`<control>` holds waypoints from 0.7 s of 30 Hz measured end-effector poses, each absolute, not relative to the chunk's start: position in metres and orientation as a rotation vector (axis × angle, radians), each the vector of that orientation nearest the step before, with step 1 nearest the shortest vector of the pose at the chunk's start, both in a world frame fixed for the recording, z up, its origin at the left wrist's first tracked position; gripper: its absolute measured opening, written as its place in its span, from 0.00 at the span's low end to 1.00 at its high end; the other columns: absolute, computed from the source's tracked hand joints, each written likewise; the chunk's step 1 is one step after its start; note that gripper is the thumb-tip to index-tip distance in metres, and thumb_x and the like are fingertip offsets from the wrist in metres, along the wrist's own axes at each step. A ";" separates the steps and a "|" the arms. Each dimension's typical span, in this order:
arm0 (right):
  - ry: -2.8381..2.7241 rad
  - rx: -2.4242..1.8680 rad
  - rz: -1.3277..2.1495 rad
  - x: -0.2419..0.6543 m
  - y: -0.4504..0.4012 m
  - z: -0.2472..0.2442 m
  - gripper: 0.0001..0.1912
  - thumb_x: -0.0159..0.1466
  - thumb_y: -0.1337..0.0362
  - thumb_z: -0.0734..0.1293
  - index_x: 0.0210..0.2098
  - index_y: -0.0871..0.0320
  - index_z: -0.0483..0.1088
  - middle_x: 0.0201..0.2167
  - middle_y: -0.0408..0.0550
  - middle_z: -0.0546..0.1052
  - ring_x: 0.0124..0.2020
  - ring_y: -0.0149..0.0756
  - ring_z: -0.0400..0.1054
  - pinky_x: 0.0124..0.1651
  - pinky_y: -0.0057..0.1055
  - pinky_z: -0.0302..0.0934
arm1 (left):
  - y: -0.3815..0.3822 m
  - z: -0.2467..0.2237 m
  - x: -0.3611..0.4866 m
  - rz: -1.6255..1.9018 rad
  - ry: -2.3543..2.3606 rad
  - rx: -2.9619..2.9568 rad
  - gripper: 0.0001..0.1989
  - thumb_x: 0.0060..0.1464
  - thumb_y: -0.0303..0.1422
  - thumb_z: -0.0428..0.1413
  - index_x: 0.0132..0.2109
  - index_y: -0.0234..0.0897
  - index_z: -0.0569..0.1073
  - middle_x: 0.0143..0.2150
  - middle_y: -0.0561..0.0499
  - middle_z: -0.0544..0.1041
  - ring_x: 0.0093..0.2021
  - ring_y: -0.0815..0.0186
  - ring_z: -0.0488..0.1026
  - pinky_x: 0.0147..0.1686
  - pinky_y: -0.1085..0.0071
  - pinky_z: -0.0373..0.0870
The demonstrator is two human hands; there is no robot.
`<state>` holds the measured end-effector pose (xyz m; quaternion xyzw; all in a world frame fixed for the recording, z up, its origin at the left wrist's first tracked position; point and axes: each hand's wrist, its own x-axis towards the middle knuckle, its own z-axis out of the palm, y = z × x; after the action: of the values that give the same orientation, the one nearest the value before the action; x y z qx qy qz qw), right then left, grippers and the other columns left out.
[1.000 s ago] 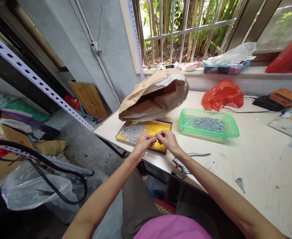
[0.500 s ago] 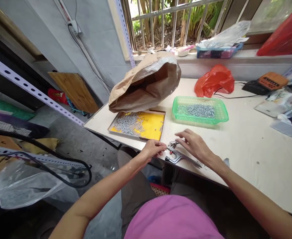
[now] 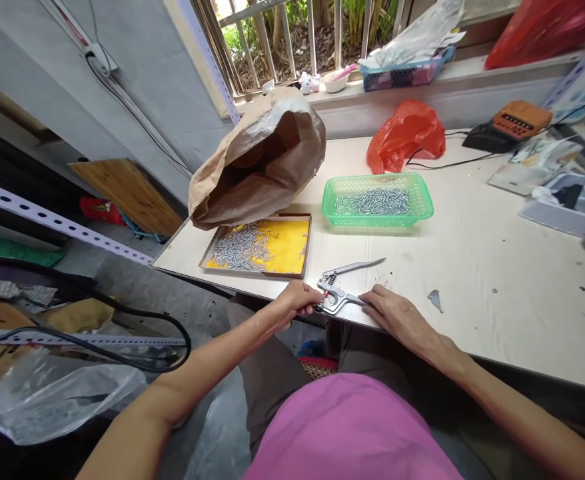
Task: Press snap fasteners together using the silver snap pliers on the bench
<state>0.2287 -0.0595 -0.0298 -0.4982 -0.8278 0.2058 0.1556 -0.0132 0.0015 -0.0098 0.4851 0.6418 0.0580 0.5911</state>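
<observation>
A pair of silver spring pliers [image 3: 341, 301] with curved jaws and a small red part lies near the table's front edge, its handles spread wide. My left hand [image 3: 300, 298] is at the jaw end, fingertips pinched together; whatever is between them is too small to name. The fingers of my right hand [image 3: 392, 313] close on the end of the lower handle. The upper handle [image 3: 357, 267] points off to the right, untouched. Just behind my left hand is a shallow tray [image 3: 306, 257] with a yellow lining and a heap of small metal pieces [image 3: 242, 248].
A green basket [image 3: 328, 207] holds more small metal pieces. A large open paper bag [image 3: 257, 167] leans over the tray. Farther back are a red plastic bag [image 3: 407, 137] and an orange-black charger [image 3: 512, 125]. A grey scrap [image 3: 435, 300] lies right of my right hand.
My right hand has come down from above the pliers onto the lower handle. The upper handle now shows fully, apart from the lower one. My left hand stays at the jaws. The view has shifted.
</observation>
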 end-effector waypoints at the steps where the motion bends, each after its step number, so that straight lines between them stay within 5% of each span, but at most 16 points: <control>1: -2.373 -1.431 0.592 0.229 -0.059 -0.029 0.14 0.69 0.64 0.54 0.45 0.57 0.68 0.37 0.49 0.69 0.36 0.35 0.67 0.40 0.32 0.62 | 0.002 -0.006 -0.012 0.109 1.511 1.139 0.12 0.46 0.37 0.60 0.26 0.31 0.73 0.11 0.59 0.62 0.11 0.78 0.52 0.13 0.78 0.45; 18: -2.543 -1.526 0.455 0.227 -0.045 -0.019 0.15 0.69 0.64 0.54 0.41 0.57 0.71 0.35 0.49 0.71 0.37 0.35 0.67 0.39 0.31 0.60 | 0.025 0.013 -0.003 -0.261 1.469 1.243 0.12 0.47 0.32 0.60 0.21 0.32 0.69 0.11 0.57 0.64 0.13 0.77 0.58 0.15 0.78 0.49; 21: -2.541 -1.477 0.448 0.231 -0.042 -0.020 0.14 0.67 0.61 0.57 0.45 0.56 0.71 0.41 0.52 0.72 0.41 0.38 0.66 0.42 0.34 0.61 | 0.025 0.012 -0.005 -0.236 1.448 1.215 0.12 0.46 0.33 0.61 0.22 0.32 0.70 0.12 0.57 0.65 0.13 0.77 0.59 0.15 0.79 0.49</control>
<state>0.2310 -0.0419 -0.0196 -0.4949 -0.8517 0.1501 0.0842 -0.0052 0.0251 0.0119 0.5197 0.6195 -0.1011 0.5795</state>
